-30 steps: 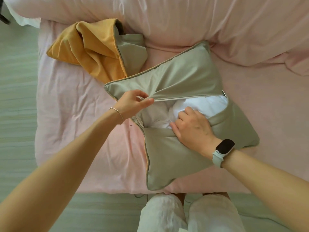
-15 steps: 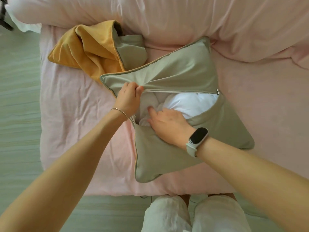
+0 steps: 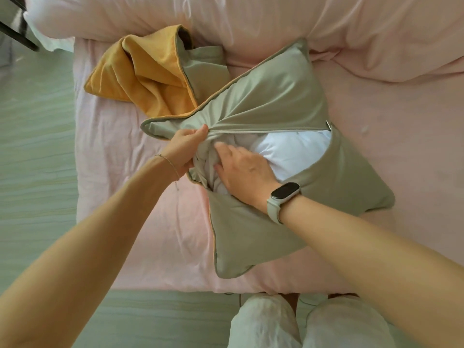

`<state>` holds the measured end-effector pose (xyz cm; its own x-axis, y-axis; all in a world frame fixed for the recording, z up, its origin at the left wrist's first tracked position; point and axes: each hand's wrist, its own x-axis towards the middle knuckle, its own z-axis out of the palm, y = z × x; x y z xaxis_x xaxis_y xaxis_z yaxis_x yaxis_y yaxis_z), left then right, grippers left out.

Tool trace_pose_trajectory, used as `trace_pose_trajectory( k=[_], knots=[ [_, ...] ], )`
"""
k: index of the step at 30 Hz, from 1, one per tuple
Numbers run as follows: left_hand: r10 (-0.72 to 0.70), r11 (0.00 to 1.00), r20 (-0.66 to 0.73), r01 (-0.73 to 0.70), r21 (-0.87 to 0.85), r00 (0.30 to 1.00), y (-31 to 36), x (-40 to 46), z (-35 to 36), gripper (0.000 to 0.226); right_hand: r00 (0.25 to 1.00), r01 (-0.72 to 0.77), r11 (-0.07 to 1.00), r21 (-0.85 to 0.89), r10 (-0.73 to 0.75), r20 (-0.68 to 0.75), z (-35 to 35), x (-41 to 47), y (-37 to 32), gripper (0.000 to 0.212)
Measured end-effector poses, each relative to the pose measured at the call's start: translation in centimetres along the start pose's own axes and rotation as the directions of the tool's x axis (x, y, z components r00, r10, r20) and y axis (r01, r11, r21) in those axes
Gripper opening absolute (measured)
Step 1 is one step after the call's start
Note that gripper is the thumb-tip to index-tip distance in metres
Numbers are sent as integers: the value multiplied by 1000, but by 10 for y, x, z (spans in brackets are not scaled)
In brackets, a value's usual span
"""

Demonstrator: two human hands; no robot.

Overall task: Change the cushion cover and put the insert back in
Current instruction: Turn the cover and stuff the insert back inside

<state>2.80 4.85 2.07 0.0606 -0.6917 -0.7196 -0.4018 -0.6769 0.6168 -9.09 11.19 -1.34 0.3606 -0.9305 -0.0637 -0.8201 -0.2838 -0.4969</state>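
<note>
On the pink bed [image 3: 130, 222], the sage-green cushion cover [image 3: 263, 101] is pinched at the left end of its zip opening by the left hand [image 3: 184, 150]. The right hand [image 3: 244, 172], fingers [image 3: 221, 146] loosely spread, is pressed flat onto the white insert [image 3: 288, 151]. If the bunched insert corner is not pushed fully in, the zip could snag. The mustard cover [image 3: 140, 79] lies discarded behind.

Most of the white insert [image 3: 288, 151] sat buried inside the green cover [image 3: 263, 101]. The right hand [image 3: 244, 172] hid its fingertips in the bunched folds. The zipper pull [image 3: 328, 124] was too small to read, and the pink duvet [image 3: 251, 16] ran off the top edge.
</note>
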Motion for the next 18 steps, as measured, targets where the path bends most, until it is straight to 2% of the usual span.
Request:
trace_pose_trajectory(
  k=[3,5,6,9,10,11,13,16,18],
  knots=[
    [85,996,10,-86,37,996,-1,-4,-4,30,993,-114,991,-67,115,14,9,8,-2,47],
    [143,986,30,-145,80,989,0,-5,-11,32,985,-142,987,-75,148,86,8,25,-5,52],
    [169,977,36,-172,127,985,1,-4,-16,31,981,-153,982,-107,163,100,13,32,-4,48],
    [243,930,-24,-226,290,970,5,1,-27,23,979,-203,957,-208,203,-18,12,44,-3,22],
    [266,918,-74,-229,323,961,7,5,-30,24,982,-181,952,-246,187,0,10,45,-4,16],
    [289,907,-130,-228,354,948,9,9,-34,27,979,-130,964,-233,161,123,14,48,-5,15],
    [358,863,-211,-236,448,910,12,15,-41,30,976,-33,983,-181,70,206,26,57,-2,27],
    [463,746,-183,-270,608,867,8,22,-51,27,993,105,960,-261,-89,75,29,63,-6,33],
    [502,695,-128,-310,649,855,3,24,-53,27,973,228,955,-188,-229,12,37,67,-10,37]
  ],
)
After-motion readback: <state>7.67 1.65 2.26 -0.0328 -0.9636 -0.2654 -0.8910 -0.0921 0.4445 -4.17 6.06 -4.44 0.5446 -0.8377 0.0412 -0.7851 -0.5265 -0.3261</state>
